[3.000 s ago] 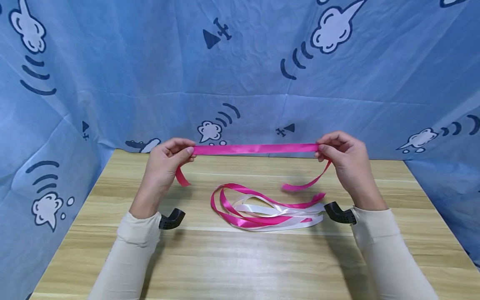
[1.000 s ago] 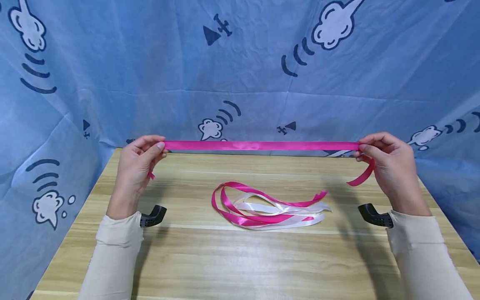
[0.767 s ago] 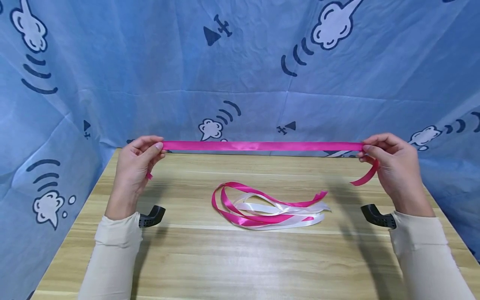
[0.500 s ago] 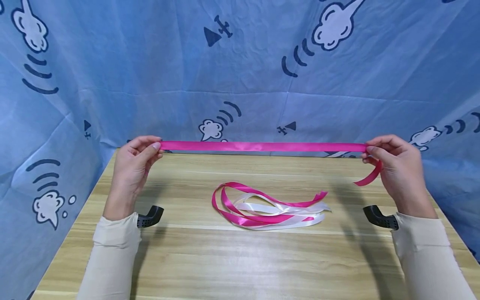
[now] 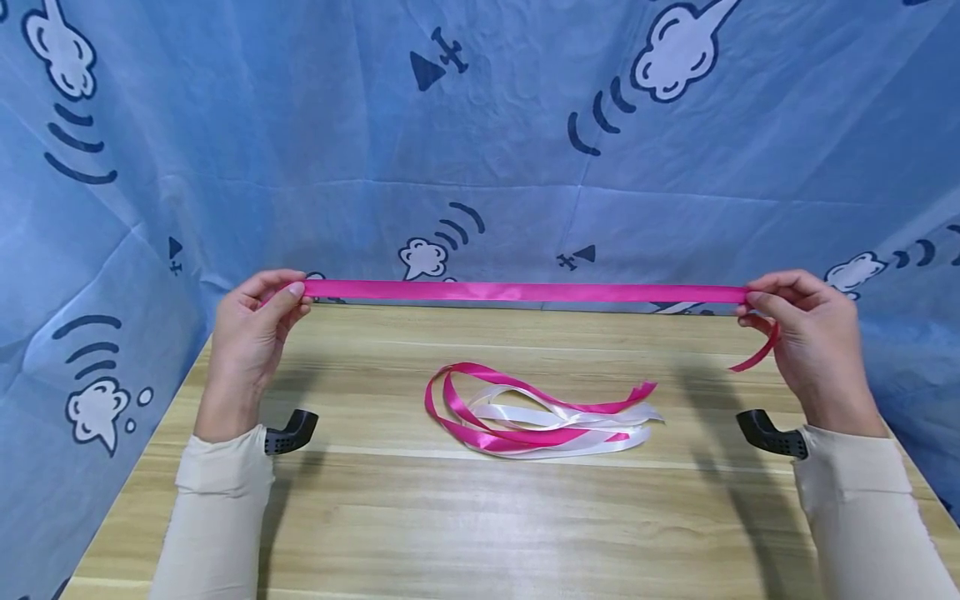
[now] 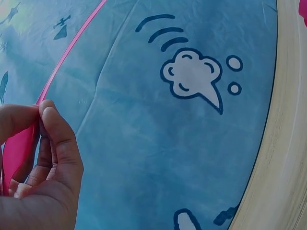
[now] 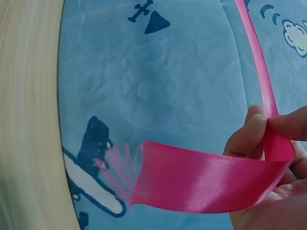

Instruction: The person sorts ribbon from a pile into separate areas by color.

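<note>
A hot-pink satin ribbon (image 5: 525, 292) is held in the air above the wooden counter (image 5: 480, 533), its middle span drawn straight. It is pinched between thumb and fingers by the left grip (image 5: 251, 337), and likewise by the right grip (image 5: 813, 346); since these are set wide apart, sag is presumably prevented by the tension between them. Past the right pinch, a frayed free tail (image 7: 192, 179) is left unsupported, which is probably why it curls. A short length is also seen behind the left thumb and fingers. Below, pink strands (image 5: 491, 442) and white strands (image 5: 517, 413) are laid in loose loops, apart from the held piece, so the span is seemingly not snagged by them.
</note>
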`<state>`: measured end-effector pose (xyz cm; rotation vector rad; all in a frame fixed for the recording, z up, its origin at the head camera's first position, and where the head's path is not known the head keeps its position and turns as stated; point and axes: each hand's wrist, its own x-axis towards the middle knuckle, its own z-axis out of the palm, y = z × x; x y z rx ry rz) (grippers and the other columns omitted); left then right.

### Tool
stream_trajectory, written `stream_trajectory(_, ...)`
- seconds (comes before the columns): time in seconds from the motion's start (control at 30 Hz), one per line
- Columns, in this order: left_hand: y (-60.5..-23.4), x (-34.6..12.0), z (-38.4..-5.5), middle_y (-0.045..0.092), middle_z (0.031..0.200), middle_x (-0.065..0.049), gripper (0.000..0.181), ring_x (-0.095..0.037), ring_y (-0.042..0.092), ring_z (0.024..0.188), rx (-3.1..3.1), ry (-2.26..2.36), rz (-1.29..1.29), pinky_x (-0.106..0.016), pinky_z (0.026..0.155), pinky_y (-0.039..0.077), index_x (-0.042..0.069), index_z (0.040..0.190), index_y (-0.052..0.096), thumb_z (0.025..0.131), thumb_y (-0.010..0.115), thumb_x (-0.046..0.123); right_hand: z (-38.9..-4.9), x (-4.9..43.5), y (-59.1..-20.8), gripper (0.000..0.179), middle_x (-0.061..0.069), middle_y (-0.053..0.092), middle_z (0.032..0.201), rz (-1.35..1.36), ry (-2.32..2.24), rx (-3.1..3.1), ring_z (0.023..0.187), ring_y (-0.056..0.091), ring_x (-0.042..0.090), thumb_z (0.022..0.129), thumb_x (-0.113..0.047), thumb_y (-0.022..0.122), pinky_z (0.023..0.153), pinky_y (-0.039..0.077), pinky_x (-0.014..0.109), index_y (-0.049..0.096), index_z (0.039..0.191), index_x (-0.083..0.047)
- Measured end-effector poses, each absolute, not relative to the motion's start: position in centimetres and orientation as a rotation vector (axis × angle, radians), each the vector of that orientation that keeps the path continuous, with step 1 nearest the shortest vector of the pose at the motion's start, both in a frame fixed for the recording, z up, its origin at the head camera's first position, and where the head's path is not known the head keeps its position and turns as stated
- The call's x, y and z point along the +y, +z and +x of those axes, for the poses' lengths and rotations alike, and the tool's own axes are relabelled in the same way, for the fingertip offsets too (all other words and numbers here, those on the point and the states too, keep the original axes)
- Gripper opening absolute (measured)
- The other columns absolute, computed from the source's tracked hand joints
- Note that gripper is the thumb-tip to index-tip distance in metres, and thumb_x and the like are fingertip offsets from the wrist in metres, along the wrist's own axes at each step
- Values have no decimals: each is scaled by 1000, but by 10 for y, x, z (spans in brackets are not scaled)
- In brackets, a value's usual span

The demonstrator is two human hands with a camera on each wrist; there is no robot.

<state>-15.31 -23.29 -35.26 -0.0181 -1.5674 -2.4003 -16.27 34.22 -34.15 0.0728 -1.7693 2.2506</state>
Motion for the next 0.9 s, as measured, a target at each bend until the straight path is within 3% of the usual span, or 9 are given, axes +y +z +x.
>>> stream_trajectory(0.57, -351, -249, -150, 74, 83, -5, 8, -12, 72, 67, -1482, -2377, 58, -19, 70, 62, 1, 97, 78, 93, 73, -5, -159, 356, -342, 12, 6, 73, 88, -32, 2202, -1784, 68, 74, 16, 92, 7, 73, 66, 63, 23, 75, 104, 3)
stream_trajectory(0.9, -353, -259, -147, 71, 87, -7, 8, -13, 72, 66, -1431, -2374, 87, -20, 69, 62, -3, 98, 76, 92, 73, -6, -157, 362, -343, 12, 7, 75, 88, -35, 2249, -1738, 68, 74, 16, 92, 8, 72, 66, 63, 24, 75, 102, 4)
